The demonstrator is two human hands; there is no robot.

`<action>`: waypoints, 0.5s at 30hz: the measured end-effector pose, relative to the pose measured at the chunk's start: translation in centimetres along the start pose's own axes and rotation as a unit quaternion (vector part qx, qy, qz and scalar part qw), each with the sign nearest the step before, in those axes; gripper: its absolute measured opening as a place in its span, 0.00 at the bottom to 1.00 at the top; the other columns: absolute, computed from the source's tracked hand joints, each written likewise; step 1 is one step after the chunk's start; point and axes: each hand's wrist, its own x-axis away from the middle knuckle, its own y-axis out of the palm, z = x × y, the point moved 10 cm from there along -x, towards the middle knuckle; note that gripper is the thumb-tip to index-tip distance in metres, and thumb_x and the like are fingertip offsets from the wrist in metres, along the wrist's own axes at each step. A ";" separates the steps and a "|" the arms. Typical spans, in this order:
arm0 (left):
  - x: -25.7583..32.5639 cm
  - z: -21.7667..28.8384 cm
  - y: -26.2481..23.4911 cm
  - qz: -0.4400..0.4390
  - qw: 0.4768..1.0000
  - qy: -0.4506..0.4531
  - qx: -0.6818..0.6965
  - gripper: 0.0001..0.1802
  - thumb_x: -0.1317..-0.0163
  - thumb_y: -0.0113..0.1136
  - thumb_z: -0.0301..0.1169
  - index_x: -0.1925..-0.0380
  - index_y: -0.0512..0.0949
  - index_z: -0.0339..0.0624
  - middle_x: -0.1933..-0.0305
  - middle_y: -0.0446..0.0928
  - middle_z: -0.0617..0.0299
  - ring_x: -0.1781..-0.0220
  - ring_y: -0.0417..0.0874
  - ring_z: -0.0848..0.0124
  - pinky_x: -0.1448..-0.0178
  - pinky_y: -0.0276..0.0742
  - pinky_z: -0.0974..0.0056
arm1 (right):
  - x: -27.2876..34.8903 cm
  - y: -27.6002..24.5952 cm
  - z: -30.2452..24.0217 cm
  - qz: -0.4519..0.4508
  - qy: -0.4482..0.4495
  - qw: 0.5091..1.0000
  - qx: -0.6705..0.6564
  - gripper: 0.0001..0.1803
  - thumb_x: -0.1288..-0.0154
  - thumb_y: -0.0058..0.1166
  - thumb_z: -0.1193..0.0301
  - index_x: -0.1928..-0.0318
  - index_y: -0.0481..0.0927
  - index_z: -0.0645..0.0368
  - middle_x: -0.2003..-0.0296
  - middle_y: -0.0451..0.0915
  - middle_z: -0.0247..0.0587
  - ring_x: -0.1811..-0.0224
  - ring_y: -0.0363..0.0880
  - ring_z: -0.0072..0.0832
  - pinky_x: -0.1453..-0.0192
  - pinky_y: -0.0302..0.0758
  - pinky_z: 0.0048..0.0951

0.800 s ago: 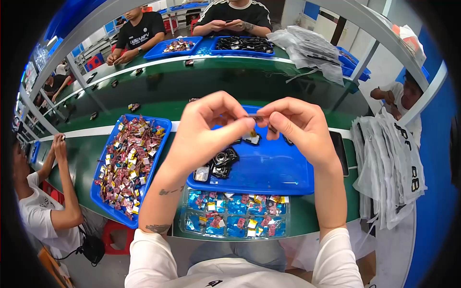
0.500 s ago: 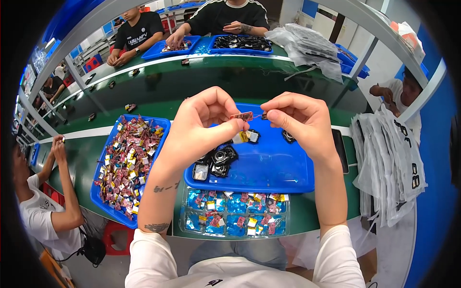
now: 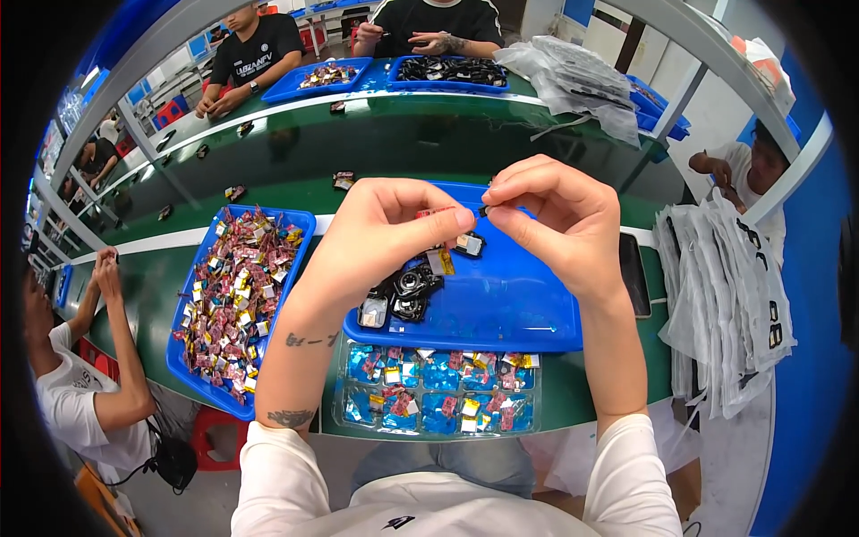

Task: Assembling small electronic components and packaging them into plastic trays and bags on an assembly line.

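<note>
Left hand [image 3: 380, 237] raised over the blue tray [image 3: 519, 300], thumb and fingers pinched on a small red-wrapped piece [image 3: 436, 213], mostly hidden in the grip. Right hand [image 3: 559, 219] level with it, just beside, fingertips pressed together on a tiny dark part [image 3: 484, 211] at the piece's right end. Both hands held above the tray, not resting on it.

On the tray below: cluster of small black parts [image 3: 404, 294] near the left edge, one yellow-tagged piece [image 3: 445, 262] and one small silver-faced block [image 3: 467, 243] under the hands. Tray on the green bench [image 3: 161, 277].

Left of it, a second blue tray [image 3: 234, 300] heaped with small red, yellow and silver wrapped pieces. In front of the centre tray, nearest the body, a clear compartment tray [image 3: 438, 398] holding blue and red foil pieces. Dark flat phone-like slab [image 3: 633, 273] just right of the centre tray. Stack of pale mesh bags [image 3: 729, 295] hanging at far right.

Other people seated across the bench and at the left.
</note>
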 end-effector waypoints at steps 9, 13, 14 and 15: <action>0.0 0.3 -0.6 0.026 0.999 0.018 -0.016 0.06 0.43 0.64 0.27 0.69 0.81 0.34 0.70 0.80 0.65 0.67 0.76 0.81 0.62 0.71 0.75 | -0.1 0.4 0.8 0.030 0.035 0.999 -0.029 0.16 0.47 0.60 0.84 0.55 0.78 0.66 0.60 0.79 0.40 0.59 0.79 0.24 0.53 0.77 0.24; 0.1 1.0 -0.9 0.047 0.997 0.045 -0.031 0.06 0.43 0.64 0.27 0.68 0.80 0.35 0.70 0.79 0.66 0.67 0.76 0.82 0.62 0.71 0.76 | -0.2 -0.1 3.6 0.010 0.103 0.994 0.031 0.13 0.41 0.60 0.73 0.56 0.80 0.63 0.60 0.80 0.39 0.60 0.79 0.25 0.54 0.77 0.27; 0.1 1.3 -0.8 0.052 0.996 0.059 -0.037 0.06 0.43 0.64 0.27 0.68 0.80 0.35 0.70 0.79 0.66 0.67 0.76 0.82 0.62 0.71 0.76 | 0.1 -0.1 5.2 -0.026 0.136 0.985 0.100 0.13 0.39 0.58 0.69 0.57 0.80 0.63 0.60 0.81 0.39 0.61 0.79 0.26 0.55 0.76 0.28; 0.1 1.3 -1.0 0.053 0.996 0.061 -0.039 0.06 0.43 0.64 0.27 0.68 0.80 0.35 0.70 0.79 0.66 0.67 0.76 0.82 0.62 0.71 0.76 | 0.3 0.1 6.2 -0.056 0.135 0.970 0.192 0.14 0.36 0.55 0.65 0.57 0.81 0.63 0.62 0.81 0.39 0.62 0.79 0.26 0.57 0.76 0.28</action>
